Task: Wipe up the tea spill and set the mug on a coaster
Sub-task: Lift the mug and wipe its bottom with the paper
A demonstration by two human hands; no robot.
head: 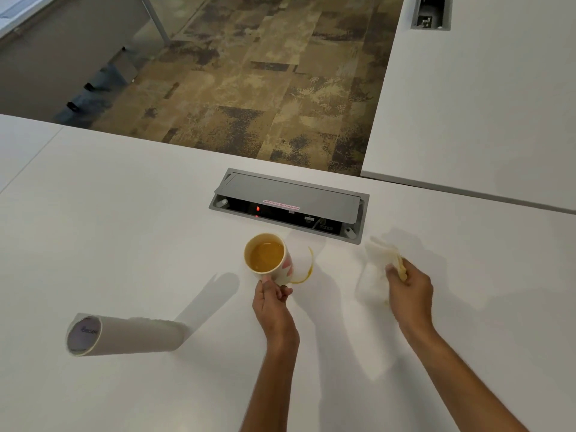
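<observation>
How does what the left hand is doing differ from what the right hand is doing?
The left hand holds the white tea-filled ceramic mug by its handle; the right hand grips a crumpled white paper tissue, stained yellow. The mug is rigid and upright, the tissue limp. Both sit over the white table.

mug (270,260): cream, pink marks on its side
tea (266,256): amber-yellow
spill (304,272): thin yellow arc
tissue (378,269): white, stained yellow at one edge
desk (124,229): plain white
paper roll (124,335): white, greyish-lilac end
socket box (290,204): grey lid, black inside, red light
carpet (249,88): mottled tan, brown patches
</observation>
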